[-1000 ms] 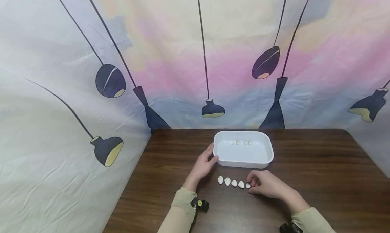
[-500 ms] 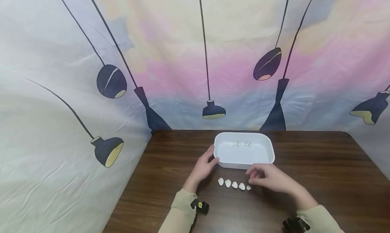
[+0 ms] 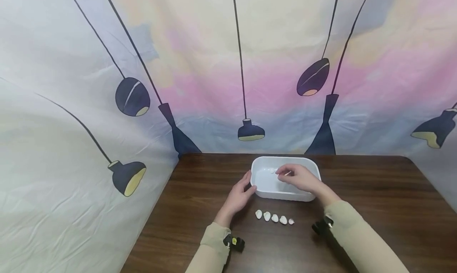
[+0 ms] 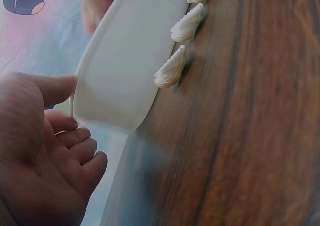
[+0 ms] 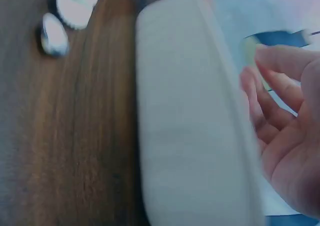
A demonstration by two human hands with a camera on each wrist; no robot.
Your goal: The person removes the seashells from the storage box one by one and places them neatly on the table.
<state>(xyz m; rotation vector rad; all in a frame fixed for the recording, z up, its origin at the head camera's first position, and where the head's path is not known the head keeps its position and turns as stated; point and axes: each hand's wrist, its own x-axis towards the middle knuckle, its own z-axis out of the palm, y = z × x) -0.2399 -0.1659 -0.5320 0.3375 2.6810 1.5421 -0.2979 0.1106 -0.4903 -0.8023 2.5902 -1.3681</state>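
A white rectangular dish (image 3: pixel 269 194) stands towards the back of the table. My left hand (image 3: pixel 237 195) holds its left end, thumb at the front corner and fingers along the side; the left wrist view shows thumb and index finger at the rim. My right hand (image 3: pixel 300 178) is over the dish with loosely bent fingers, their tips close to a small white piece (image 3: pixel 272 170) inside. No object shows between them. Hand and arm hide part of the dish's inside. In front lies a row of several white seashells (image 3: pixel 275 218); ribs show on one shell (image 4: pixel 171 68) in the left wrist view.
The dark wooden table (image 3: pixel 375 209) reaches back to a hanging cloth (image 3: pixel 214 86) printed with lamps. Each wrist carries a small black camera, one a left wrist camera (image 3: pixel 234 242), the other a right wrist camera (image 3: pixel 322 225).
My right hand has left the rightmost shell of the row and moved back and left over the dish. My left hand has kept its place at the dish's end. The row still lies there.
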